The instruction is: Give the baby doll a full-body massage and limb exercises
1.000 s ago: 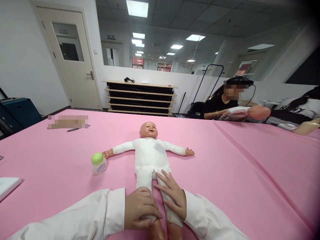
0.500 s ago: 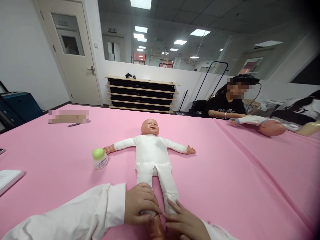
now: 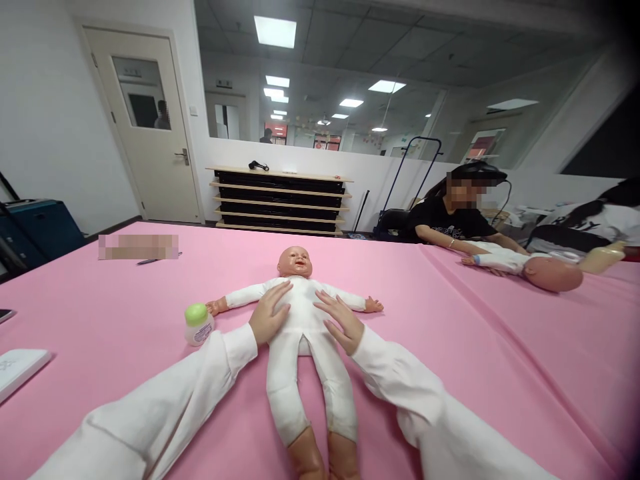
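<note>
A baby doll (image 3: 306, 310) with a white cloth body and hard, tan head, hands and feet lies on its back, arms spread. Its head points away from me, and its feet run to the bottom edge of the view. On the left side of its chest rests my left hand (image 3: 271, 312), fingers stretched out. My right hand (image 3: 342, 320) lies against the other side of the torso with fingers spread. Neither hand grips anything. Close to the doll's hand on the left stands a small jar (image 3: 199, 325) with a green lid.
A pink cloth (image 3: 425, 333) covers the table. At the left are a white box-like object (image 3: 23, 373), the end of a phone (image 3: 6, 315) and a pen (image 3: 155, 259). Across at the right a person (image 3: 457, 213) handles another doll (image 3: 553, 272).
Both my hands have moved from the doll's lower legs up to its chest, and the left has let go of a leg. The camera view has tilted up slightly.
</note>
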### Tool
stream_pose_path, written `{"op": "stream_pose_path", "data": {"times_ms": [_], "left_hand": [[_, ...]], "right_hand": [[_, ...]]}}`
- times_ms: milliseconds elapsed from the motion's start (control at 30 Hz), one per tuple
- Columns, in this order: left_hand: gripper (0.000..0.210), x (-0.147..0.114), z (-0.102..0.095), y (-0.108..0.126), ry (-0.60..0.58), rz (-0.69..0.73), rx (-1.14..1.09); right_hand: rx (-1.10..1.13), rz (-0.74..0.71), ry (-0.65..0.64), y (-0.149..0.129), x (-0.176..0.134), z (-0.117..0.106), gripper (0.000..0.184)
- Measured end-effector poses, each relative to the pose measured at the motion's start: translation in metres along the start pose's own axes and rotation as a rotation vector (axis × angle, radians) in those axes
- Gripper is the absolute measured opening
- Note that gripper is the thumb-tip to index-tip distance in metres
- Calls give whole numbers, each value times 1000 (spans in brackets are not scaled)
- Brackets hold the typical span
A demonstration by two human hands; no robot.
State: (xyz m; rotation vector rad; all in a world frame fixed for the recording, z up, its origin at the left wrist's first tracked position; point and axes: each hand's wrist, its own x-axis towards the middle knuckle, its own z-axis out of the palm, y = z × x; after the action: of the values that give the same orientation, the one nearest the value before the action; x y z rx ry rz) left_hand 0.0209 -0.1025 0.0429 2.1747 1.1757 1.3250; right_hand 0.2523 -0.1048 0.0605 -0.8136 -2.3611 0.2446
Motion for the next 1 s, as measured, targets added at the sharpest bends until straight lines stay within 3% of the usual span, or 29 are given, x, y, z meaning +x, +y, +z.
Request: {"op": "stream_pose_path", "data": {"times_ms": [100, 200, 300, 467, 600, 800, 900, 1000], "left_hand": [[53, 17, 10, -25, -37, -14, 68], [53, 20, 18, -43, -177, -76, 111], [50, 15, 23, -51, -257, -115, 134], [49, 12, 26, -51, -242, -109, 113], [50, 10, 27, -51, -237, -121, 82], [48, 7, 27, -52, -202, -132, 56], [48, 6, 27, -53, -197, -137, 51], [48, 6, 28, -52, -183, -137, 49]], "right_hand": [[-16, 44, -64, 33, 27, 34, 55], [57, 113, -103, 55, 40, 56, 59], [90, 124, -130, 64, 41, 62, 61], [132, 110, -120, 68, 34, 64, 58], [248, 115, 56, 75, 28, 72, 46], [454, 354, 563, 82, 18, 74, 34], [481, 400, 619, 82, 18, 72, 32], [415, 303, 571, 79, 19, 70, 33]]}}
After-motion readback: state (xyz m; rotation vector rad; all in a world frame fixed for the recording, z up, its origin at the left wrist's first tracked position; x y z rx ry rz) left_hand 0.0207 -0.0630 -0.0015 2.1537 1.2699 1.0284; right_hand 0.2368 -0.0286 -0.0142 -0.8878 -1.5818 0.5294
